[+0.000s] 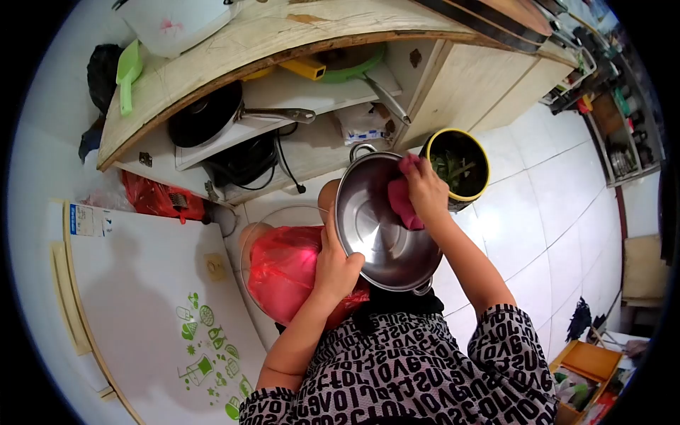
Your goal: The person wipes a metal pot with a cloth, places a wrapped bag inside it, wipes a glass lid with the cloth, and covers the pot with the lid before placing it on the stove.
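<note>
A shiny steel pot [368,227] with two loop handles is tilted in front of me, its inside facing up toward me. My left hand [338,263] grips its left rim, thumb over the edge. With my right hand [427,193] I hold a dark pink cloth [404,200] against the inner wall on the right; part of the cloth is hidden under my fingers. A red plastic bag [283,273] sits below my left hand, inside a clear round-rimmed container.
Just beyond my right hand stands a yellow-rimmed bin [486,159] with green scraps inside. An open cabinet [283,166] ahead holds a black pan [205,117] and a green pan with its handle sticking out [388,99]. A white fridge [142,283] stands at left.
</note>
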Action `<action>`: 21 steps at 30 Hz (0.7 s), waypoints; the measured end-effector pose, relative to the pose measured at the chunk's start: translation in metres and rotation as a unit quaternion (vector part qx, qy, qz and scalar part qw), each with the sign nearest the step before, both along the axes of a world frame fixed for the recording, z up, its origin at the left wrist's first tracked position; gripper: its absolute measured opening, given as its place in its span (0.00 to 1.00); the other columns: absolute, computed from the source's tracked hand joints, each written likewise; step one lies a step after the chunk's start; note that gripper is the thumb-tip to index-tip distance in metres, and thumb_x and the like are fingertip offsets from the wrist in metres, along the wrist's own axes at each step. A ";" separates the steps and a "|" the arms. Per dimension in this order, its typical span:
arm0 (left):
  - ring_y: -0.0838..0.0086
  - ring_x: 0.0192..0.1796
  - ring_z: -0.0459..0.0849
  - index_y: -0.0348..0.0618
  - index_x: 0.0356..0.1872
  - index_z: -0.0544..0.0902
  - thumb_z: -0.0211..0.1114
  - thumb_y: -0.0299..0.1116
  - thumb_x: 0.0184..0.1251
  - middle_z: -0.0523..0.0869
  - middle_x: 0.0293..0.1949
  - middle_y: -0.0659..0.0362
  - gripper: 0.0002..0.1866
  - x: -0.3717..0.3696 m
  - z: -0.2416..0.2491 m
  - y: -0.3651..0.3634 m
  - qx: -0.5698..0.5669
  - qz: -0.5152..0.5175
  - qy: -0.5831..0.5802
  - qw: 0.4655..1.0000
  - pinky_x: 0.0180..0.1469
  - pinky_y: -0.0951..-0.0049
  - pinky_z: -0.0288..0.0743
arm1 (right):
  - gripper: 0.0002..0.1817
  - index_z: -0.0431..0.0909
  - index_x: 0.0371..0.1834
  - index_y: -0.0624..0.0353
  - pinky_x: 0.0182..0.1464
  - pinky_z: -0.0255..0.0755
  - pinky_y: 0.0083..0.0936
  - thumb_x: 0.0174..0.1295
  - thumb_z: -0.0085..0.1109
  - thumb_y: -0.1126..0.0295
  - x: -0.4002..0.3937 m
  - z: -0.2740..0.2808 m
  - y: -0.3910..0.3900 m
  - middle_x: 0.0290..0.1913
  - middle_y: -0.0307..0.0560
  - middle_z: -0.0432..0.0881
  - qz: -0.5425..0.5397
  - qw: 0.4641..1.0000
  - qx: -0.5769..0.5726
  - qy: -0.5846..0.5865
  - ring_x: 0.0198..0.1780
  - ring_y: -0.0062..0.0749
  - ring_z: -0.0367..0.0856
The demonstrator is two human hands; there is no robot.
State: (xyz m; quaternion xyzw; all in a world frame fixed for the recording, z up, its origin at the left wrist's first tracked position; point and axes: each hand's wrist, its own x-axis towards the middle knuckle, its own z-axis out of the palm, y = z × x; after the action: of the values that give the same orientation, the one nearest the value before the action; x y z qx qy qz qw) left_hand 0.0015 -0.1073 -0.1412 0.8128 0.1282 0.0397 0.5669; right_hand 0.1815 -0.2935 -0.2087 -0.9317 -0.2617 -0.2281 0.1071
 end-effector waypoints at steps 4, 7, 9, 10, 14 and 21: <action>0.33 0.64 0.69 0.48 0.78 0.44 0.57 0.26 0.51 0.61 0.67 0.32 0.49 0.001 0.003 0.001 0.037 -0.013 0.000 0.999 0.63 0.48 0.70 | 0.09 0.80 0.43 0.56 0.29 0.77 0.38 0.63 0.55 0.69 -0.041 0.013 -0.032 0.43 0.48 0.76 -0.093 0.993 -0.009 0.066 0.32 0.43 0.84; 0.33 0.64 0.69 0.48 0.77 0.44 0.57 0.26 0.51 0.62 0.66 0.32 0.49 0.001 0.008 -0.002 0.024 -0.035 0.005 0.999 0.62 0.47 0.71 | 0.09 0.82 0.45 0.54 0.27 0.77 0.38 0.65 0.56 0.67 -0.062 0.005 -0.047 0.44 0.48 0.77 -0.138 0.983 -0.034 0.117 0.32 0.44 0.85; 0.33 0.63 0.70 0.47 0.77 0.44 0.57 0.26 0.51 0.63 0.66 0.32 0.49 0.003 0.009 -0.002 0.027 -0.033 0.020 0.999 0.61 0.47 0.71 | 0.11 0.83 0.47 0.51 0.28 0.77 0.38 0.64 0.58 0.65 -0.061 0.000 -0.043 0.44 0.47 0.77 -0.157 0.982 -0.014 0.107 0.32 0.43 0.85; 0.33 0.63 0.70 0.47 0.77 0.44 0.57 0.26 0.51 0.63 0.66 0.32 0.49 0.003 0.008 -0.003 0.028 -0.035 0.019 0.999 0.61 0.47 0.71 | 0.11 0.83 0.47 0.51 0.28 0.77 0.37 0.64 0.58 0.65 -0.055 -0.002 -0.037 0.45 0.46 0.77 -0.167 0.983 0.022 0.067 0.33 0.43 0.85; 0.33 0.63 0.70 0.44 0.77 0.45 0.57 0.27 0.51 0.64 0.66 0.32 0.49 0.004 0.001 -0.001 0.081 -0.025 -0.045 0.995 0.61 0.48 0.72 | 0.11 0.83 0.46 0.56 0.36 0.79 0.36 0.62 0.62 0.68 -0.024 0.003 0.003 0.48 0.47 0.78 -0.157 0.981 0.109 0.041 0.41 0.44 0.85; 0.34 0.65 0.69 0.38 0.76 0.45 0.58 0.27 0.52 0.63 0.67 0.31 0.48 0.008 -0.006 0.005 0.071 -0.028 -0.063 0.995 0.64 0.50 0.69 | 0.10 0.81 0.41 0.58 0.30 0.77 0.36 0.56 0.65 0.70 0.001 0.028 0.074 0.42 0.46 0.77 0.129 0.965 0.227 0.010 0.32 0.42 0.83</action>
State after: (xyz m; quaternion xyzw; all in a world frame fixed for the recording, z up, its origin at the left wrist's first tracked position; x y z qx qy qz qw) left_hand 0.0096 -0.1020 -0.1469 0.8499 0.0660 0.0841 0.5159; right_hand 0.1827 -0.2199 -0.1807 -0.8434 -0.3198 -0.2567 0.3473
